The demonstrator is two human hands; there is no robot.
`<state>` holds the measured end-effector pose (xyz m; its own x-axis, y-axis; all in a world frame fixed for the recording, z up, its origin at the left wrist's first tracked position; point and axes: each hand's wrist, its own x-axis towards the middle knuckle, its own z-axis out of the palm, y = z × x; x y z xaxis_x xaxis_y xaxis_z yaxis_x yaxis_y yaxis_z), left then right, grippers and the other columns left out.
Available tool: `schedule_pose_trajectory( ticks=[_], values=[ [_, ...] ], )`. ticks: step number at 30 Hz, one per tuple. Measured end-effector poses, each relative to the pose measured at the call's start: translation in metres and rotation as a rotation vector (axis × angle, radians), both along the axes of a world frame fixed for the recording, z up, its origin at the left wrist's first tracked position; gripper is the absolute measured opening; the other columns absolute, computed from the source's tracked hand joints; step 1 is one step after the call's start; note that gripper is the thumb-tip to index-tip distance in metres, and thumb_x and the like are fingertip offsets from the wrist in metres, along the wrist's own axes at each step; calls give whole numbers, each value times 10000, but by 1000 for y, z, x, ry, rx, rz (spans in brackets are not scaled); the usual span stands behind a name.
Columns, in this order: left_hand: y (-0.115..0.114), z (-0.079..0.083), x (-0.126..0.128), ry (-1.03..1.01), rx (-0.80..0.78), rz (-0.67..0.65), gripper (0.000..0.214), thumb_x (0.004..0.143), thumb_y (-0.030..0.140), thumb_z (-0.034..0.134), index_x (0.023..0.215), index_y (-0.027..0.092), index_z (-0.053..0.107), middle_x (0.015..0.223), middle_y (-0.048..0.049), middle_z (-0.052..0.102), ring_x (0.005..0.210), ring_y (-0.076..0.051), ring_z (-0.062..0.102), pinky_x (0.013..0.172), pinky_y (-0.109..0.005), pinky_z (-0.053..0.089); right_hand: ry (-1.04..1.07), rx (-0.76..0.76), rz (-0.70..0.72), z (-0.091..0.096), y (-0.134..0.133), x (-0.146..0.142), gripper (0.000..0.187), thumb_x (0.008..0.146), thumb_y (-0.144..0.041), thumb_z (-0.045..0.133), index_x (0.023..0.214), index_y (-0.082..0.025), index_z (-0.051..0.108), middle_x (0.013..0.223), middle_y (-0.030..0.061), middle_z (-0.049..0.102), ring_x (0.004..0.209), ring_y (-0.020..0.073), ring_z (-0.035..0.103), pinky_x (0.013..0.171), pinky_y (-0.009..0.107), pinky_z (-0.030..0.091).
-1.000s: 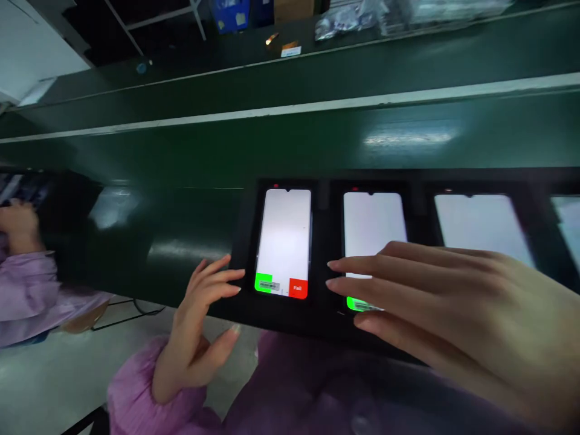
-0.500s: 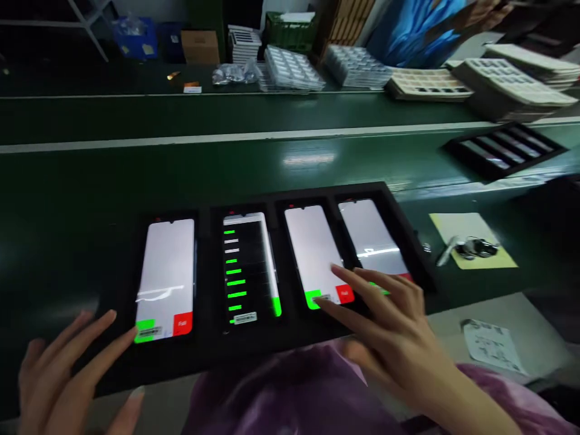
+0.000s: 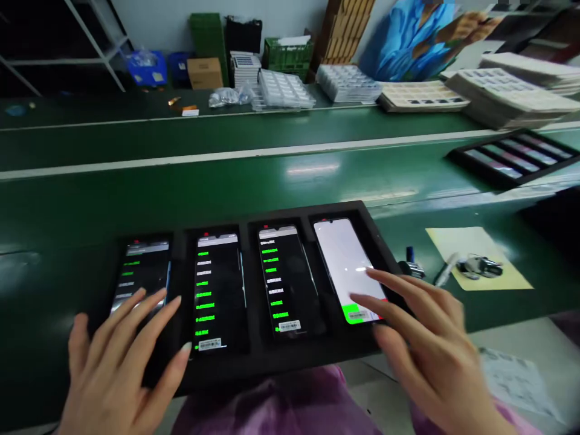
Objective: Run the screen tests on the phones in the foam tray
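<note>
Several smartphones lie side by side in a black foam tray (image 3: 267, 356). My left hand (image 3: 124, 356) is spread over the leftmost phone (image 3: 144, 257), covering its lower half; that screen is dark with a list. The second phone (image 3: 220, 284) and third phone (image 3: 290, 278) show dark screens with green and white lines, each with a barcode label near the bottom. On the far right, the fourth phone (image 3: 342, 254) shows a white screen with a green block and a partly hidden red one. My right hand (image 3: 430, 338) hovers at its lower right, fingers apart, holding nothing.
A yellow paper (image 3: 512, 275) with small metal and black items lies right of the tray. Another black tray (image 3: 512, 157) of phones sits at the far right. Across the green bench are stacks of clear plastic trays (image 3: 285, 90) and a person in blue (image 3: 408, 42).
The first and third phones' screens went from white to dark lists, and the second shows its full list. My left hand moved right over the first phone; my right hand shifted to the fourth.
</note>
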<state>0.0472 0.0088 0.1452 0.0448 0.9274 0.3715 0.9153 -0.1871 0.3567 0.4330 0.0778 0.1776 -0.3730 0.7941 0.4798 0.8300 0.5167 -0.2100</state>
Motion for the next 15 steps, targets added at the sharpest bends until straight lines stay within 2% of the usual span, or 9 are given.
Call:
schedule_pose_trajectory(
  ticks=[2, 6, 10, 15],
  values=[
    [9, 9, 3, 180, -35, 58, 601, 1014, 491, 596, 1594, 385, 479, 1555, -89, 609, 1496, -420, 490, 1312, -772, 55, -60, 36, 118, -1, 22, -15, 237, 1108, -300, 505, 1237, -263, 700, 1429, 97, 665, 1223, 317, 636, 947, 510, 488],
    [17, 13, 1, 313, -119, 106, 634, 1030, 573, 542, 1620, 367, 433, 1617, -120, 548, 1556, -462, 408, 1253, -861, 107, -123, 70, 130, -3, 51, -46, 331, 1126, -429, 490, 1298, -228, 690, 1477, 133, 641, 1285, 343, 605, 988, 533, 459],
    [31, 17, 10, 335, -147, 163, 606, 1036, 604, 536, 1570, 320, 504, 1614, -146, 546, 1555, -484, 398, 1189, -927, 166, -163, 95, 100, -10, 59, -69, 406, 1134, -440, 439, 1368, -195, 661, 1518, 166, 608, 1279, 381, 596, 999, 577, 451],
    [55, 26, 28, 352, -138, 149, 615, 1026, 637, 559, 1534, 291, 551, 1624, -154, 539, 1542, -469, 418, 1189, -928, 201, -126, 132, 60, -20, 61, -72, 491, 1114, -503, 383, 1370, -170, 636, 1650, 253, 439, 1286, 536, 552, 929, 678, 424]
  ],
)
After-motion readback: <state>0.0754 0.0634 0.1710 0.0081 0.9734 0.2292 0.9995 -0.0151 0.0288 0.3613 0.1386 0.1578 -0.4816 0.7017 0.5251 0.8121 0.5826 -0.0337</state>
